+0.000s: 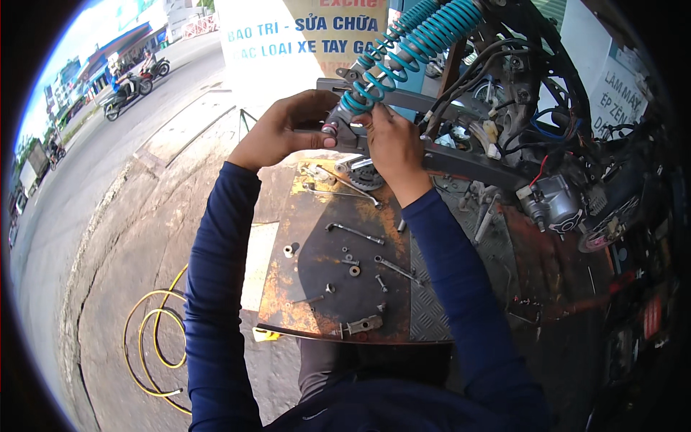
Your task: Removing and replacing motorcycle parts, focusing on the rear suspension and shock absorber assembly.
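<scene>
A motorcycle shock absorber with a teal coil spring (385,72) slants down to the rear end of a dark grey swingarm (468,163). My left hand (284,128) curls around the shock's lower end from the left. Its thumb presses beside a small round fitting with a red ring (330,129). From the right, my right hand (394,144) closes its fingers at the bottom of the spring. Whatever lies between those fingertips is hidden. A second teal spring (410,21) shows behind the first.
Below my hands, a rusty metal work platform (288,302) carries several wrenches (356,233), loose bolts, washers (354,271) and a sprocket-like part (366,176). The stripped motorcycle frame with hanging cables (497,79) stands at right. A yellow hose (155,313) coils on the ground at left.
</scene>
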Available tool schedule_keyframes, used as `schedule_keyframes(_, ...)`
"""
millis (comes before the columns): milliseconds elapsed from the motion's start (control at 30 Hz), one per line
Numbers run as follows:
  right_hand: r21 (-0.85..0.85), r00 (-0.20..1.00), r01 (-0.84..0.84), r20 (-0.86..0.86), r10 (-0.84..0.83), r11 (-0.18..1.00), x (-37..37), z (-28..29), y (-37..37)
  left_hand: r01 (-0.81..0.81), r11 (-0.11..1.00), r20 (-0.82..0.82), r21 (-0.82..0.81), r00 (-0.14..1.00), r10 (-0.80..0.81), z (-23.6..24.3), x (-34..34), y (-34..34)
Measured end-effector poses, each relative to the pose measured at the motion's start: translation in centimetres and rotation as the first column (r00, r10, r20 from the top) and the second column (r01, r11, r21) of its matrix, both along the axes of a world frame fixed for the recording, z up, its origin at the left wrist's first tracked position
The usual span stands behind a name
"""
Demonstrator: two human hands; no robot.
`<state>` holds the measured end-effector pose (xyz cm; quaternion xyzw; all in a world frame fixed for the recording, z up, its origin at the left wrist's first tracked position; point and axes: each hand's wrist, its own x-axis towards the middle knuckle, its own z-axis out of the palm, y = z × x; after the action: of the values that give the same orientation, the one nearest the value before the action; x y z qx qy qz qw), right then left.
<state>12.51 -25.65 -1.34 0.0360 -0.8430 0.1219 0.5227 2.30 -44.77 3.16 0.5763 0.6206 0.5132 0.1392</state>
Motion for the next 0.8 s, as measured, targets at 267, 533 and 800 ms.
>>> schedule_keyframes(267,0.046,0.993,0.117,0.002,-0.117,0.992,0.1,0.1,-0.1,0.107,0.993,0.117,-0.054,0.988,-0.100,1.3,0.0,0.1)
schedule_keyframes(533,0.017,0.999,0.049,-0.001,-0.049,0.999,-0.2,0.2,-0.2,-0.001,1.000,-0.059,0.002,0.998,0.001,0.2,0.7,0.5)
schedule_keyframes(800,0.025,0.998,-0.061,0.011,0.060,0.998,0.4,0.5,-0.1,0.033,0.999,0.054,-0.014,0.998,-0.033,0.6,0.4,0.9)
